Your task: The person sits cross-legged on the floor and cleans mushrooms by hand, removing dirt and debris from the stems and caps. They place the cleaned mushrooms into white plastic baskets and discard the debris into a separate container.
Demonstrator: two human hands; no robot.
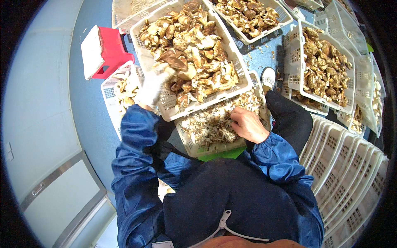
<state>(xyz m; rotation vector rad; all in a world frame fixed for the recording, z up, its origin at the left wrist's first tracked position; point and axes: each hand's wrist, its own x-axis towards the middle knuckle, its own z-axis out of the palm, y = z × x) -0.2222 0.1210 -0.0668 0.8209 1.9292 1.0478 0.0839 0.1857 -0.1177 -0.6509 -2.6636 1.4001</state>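
Note:
My left hand [153, 85], in a white glove, is at the near left side of a white plastic basket [211, 98] heaped with brown-capped mushrooms [198, 55]. Its fingers reach over the rim to the mushrooms beside a large brown cap [177, 63]; blur hides whether they grip one. My bare right hand [246, 124] is curled above a lower basket [201, 152] filled with small pale and brown mushroom trimmings [214, 124]. Whether anything is inside those fingers cannot be seen. The heaped basket overlaps the far part of the lower one.
A basket of pale mushroom pieces [125, 88] stands at left, near a red stool [108, 52] with a white top. More mushroom baskets [325, 68] are at right and a further one [251, 15] beyond. Nested baskets [344, 173] lie by my right side.

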